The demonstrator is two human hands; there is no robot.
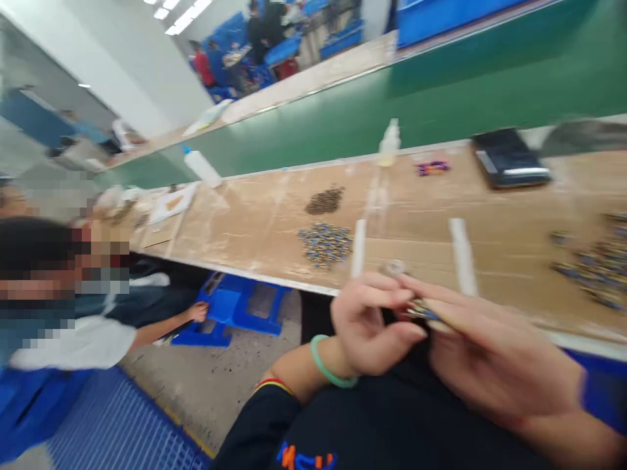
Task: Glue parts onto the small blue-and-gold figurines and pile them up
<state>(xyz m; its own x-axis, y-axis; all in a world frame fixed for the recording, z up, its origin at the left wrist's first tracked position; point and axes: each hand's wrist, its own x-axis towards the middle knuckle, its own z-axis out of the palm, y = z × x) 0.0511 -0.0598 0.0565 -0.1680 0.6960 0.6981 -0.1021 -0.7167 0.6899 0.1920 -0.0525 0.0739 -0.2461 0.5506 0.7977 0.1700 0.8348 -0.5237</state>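
My left hand, with a green bangle on its wrist, is closed in a pinch on a small blue and gold part at the front edge of the wooden bench. My right hand meets it from the right, its fingers pressed onto the same small part. Both hands hover over my dark lap, just in front of the bench edge. A small round metal piece lies on the bench right behind my fingers.
On the bench lie a blue-gold parts heap, a dark heap, more parts at right, two white strips, a clear bottle and a phone. A seated person reaches toward a blue stool.
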